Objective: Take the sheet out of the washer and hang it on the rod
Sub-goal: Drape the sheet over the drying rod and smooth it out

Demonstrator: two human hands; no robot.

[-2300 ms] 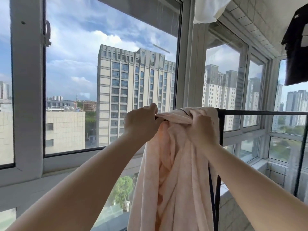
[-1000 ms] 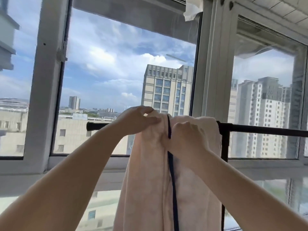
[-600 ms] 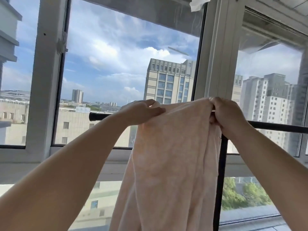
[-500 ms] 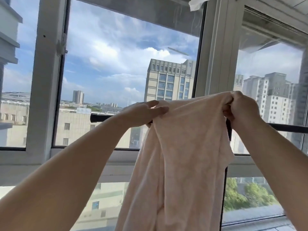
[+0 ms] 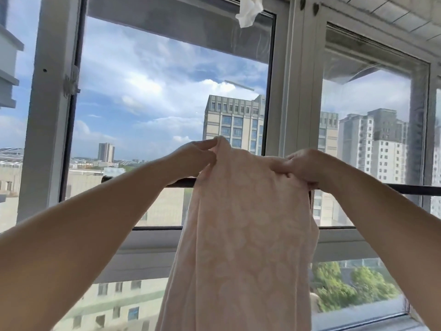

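A pale pink patterned sheet [image 5: 245, 235] hangs in a long bunched fold in front of me, its top edge held just above a black horizontal rod [image 5: 410, 189]. My left hand [image 5: 195, 156] pinches the sheet's upper left corner, which pokes up above my fingers. My right hand [image 5: 300, 166] grips the upper right part of the top edge, right at the rod. The sheet hides the rod's middle section and its vertical post. The washer is out of sight.
Behind the rod stand large windows with grey frames [image 5: 288, 115], looking out on tall buildings. A white cloth [image 5: 248, 10] hangs from above at the top centre. A grey sill [image 5: 148, 249] runs below the glass.
My right hand has lowered from above the rod down to it and drawn a little closer to my left. My left hand now pinches the corner higher, and the sheet hangs flatter.
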